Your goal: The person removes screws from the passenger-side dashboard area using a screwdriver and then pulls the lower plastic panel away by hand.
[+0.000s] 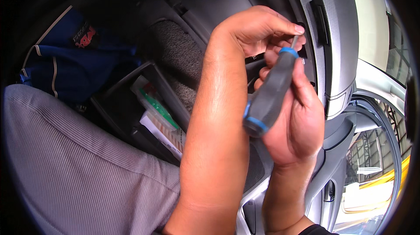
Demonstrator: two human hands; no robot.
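Note:
My right hand (pixel 297 121) is closed round a screwdriver (pixel 273 90) with a thick black handle and blue bands. The handle slants up and to the right, and its short metal shaft points away from me. At the shaft's far end is my left hand (pixel 262 27), bent at the wrist, with thumb and fingers pinched together. What they pinch at the tip is hidden. Both hands are close beside a dark recess under the grey dashboard panel (pixel 339 38). My left forearm crosses the middle of the view.
Left of my forearm is an open black compartment (pixel 151 71) with papers (pixel 159 134) and a green item (pixel 157 108) inside. Grey carpet (pixel 173 47) lies beyond it. Blue cloth (pixel 87 73) hangs at far left, above grey striped fabric (pixel 87 160). A car door (pixel 321 187) stands at right.

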